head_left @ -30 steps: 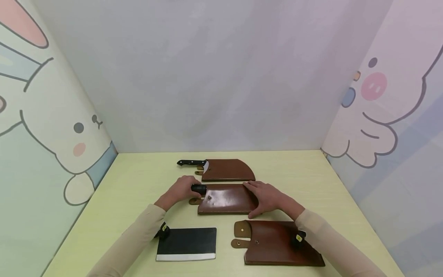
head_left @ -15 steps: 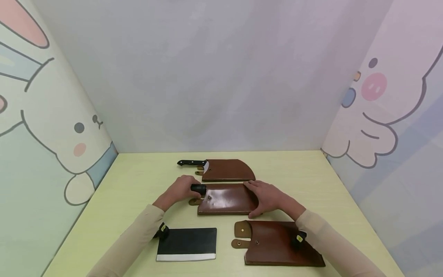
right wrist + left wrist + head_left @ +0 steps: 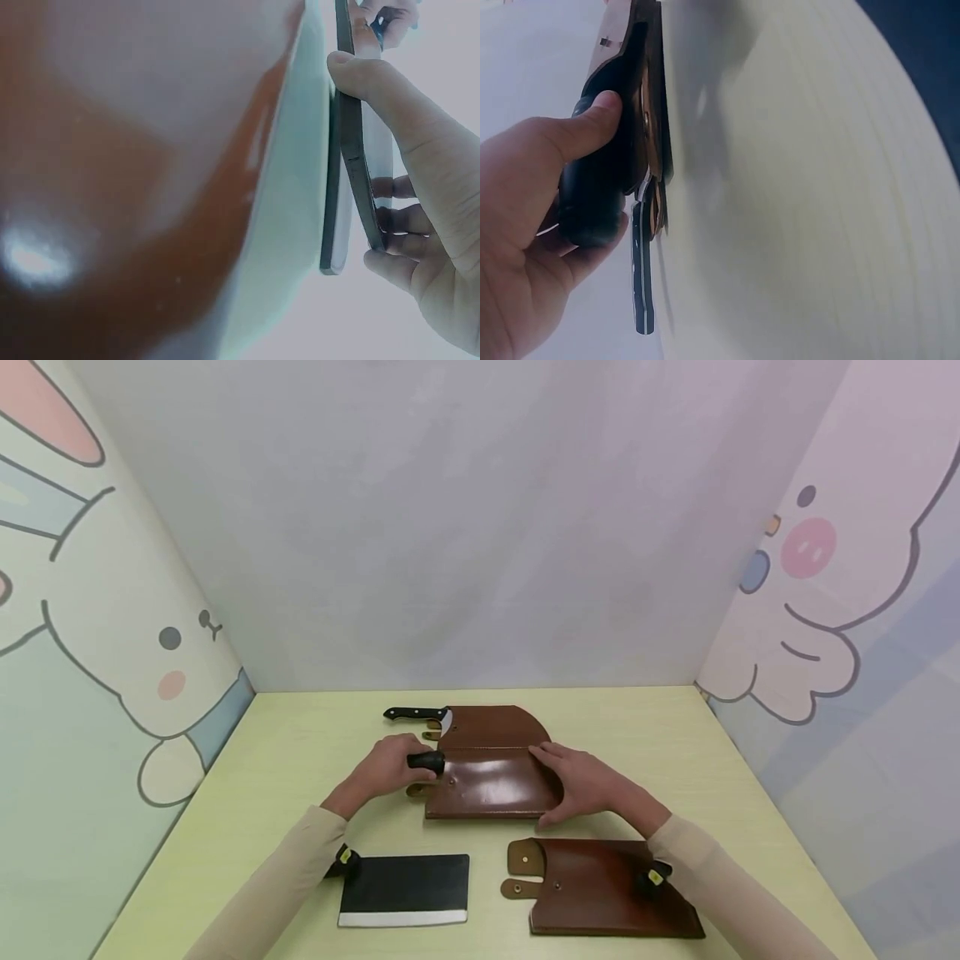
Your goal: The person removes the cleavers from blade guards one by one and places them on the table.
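My left hand [image 3: 384, 767] grips the black handle [image 3: 426, 762] of a knife, thumb on one side and fingers beneath, as the left wrist view shows. Its blade is hidden in a glossy brown leather sheath [image 3: 491, 785]. At the sheath's other end, my right hand [image 3: 588, 783] holds it with the thumb on the near edge and fingers towards the far edge. The sheath appears raised off the table in the right wrist view. In the head view it overlaps the lower edge of a second brown sheath [image 3: 491, 725], from which a riveted black knife handle [image 3: 414, 713] sticks out.
A cleaver with a black blade [image 3: 408, 883] and bright edge lies at the front left; my sleeve covers its handle side. Front right, under my right forearm, lies a larger dark brown sheath [image 3: 592, 889] with snap straps. Walls enclose the pale yellow table [image 3: 300, 727] at back and sides.
Both hands have lifted the sheathed knife slightly and shifted it a little away from me, so it now covers the rear sheath's lower edge. The other knives and sheaths have stayed put.
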Action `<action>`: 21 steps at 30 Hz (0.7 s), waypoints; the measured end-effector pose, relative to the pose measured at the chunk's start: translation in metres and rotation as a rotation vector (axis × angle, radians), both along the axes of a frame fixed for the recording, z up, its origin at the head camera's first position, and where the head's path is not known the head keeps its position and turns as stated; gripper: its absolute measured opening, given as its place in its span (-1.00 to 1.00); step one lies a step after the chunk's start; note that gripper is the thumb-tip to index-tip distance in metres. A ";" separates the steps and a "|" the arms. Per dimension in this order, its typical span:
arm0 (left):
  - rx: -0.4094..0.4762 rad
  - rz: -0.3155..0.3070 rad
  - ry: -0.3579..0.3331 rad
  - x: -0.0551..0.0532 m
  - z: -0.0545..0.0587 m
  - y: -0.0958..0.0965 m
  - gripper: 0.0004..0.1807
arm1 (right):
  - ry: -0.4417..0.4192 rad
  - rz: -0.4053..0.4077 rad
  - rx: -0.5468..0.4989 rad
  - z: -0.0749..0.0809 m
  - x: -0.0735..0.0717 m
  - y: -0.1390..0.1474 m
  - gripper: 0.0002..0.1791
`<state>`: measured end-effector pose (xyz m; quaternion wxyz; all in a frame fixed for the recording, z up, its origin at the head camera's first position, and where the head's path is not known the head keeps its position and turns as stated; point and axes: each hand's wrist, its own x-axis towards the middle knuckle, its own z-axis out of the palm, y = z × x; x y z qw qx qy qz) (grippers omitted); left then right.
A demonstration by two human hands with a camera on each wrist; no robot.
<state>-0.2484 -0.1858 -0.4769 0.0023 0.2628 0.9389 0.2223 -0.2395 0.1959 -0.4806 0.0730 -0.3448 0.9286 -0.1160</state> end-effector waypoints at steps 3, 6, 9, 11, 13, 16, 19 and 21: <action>-0.002 0.016 0.015 0.002 0.001 -0.001 -0.61 | 0.001 0.001 -0.014 0.003 0.002 0.000 0.35; -0.003 0.019 0.026 0.004 0.002 -0.002 -0.59 | 0.001 0.005 -0.036 0.006 0.005 0.000 0.33; 0.005 0.013 0.041 0.006 0.004 -0.003 -0.60 | 0.011 0.008 -0.044 0.007 0.006 -0.001 0.32; 0.013 0.010 0.043 0.007 0.004 -0.004 -0.60 | 0.022 0.011 -0.042 0.007 0.007 -0.001 0.32; 0.020 0.004 0.048 0.008 0.004 -0.005 -0.60 | 0.029 0.014 -0.040 0.007 0.008 -0.001 0.32; 0.029 -0.004 0.054 0.010 0.004 -0.007 -0.60 | 0.038 0.017 -0.039 0.006 0.009 -0.001 0.31; 0.032 -0.006 0.065 0.012 0.004 -0.007 -0.59 | 0.053 0.021 -0.046 0.005 0.009 -0.001 0.31; 0.037 -0.004 0.067 0.013 0.004 -0.007 -0.59 | 0.062 0.022 -0.050 0.004 0.010 0.000 0.31</action>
